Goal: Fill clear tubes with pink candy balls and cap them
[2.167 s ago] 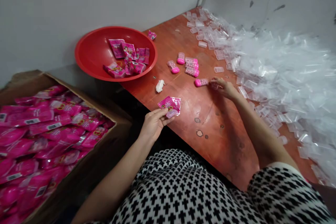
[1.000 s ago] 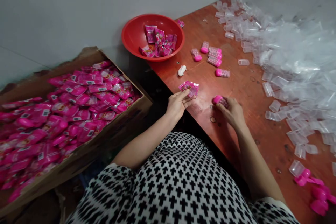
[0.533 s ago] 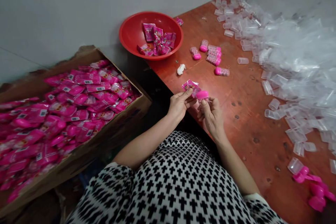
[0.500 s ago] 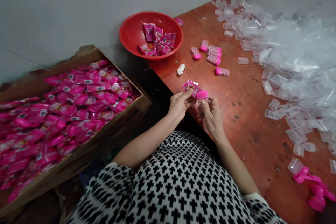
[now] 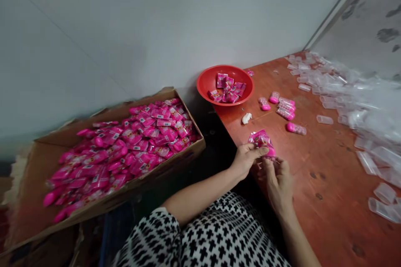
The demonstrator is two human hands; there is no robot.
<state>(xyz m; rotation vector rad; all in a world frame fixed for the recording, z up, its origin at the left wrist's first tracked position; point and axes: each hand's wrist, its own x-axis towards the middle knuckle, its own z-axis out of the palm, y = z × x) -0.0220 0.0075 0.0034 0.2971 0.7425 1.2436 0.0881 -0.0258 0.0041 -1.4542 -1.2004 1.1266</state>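
Note:
My left hand pinches a small pink printed packet just above the near edge of the red-brown table. My right hand is right beside it, fingers closed on a clear tube with a pink cap, which is pressed against the packet's opening. How far the tube sits inside the packet is hidden by the fingers. Several more filled pink-capped tubes lie on the table farther back.
A red bowl holding several pink packets stands at the table's far corner by the wall. A cardboard box full of pink packets sits to the left. Empty clear tubes pile along the right side. A white scrap lies near the bowl.
My right hand brought a pink-capped tube from the table up to the packet in my left hand. The view has swung left and up, showing more of the box and wall.

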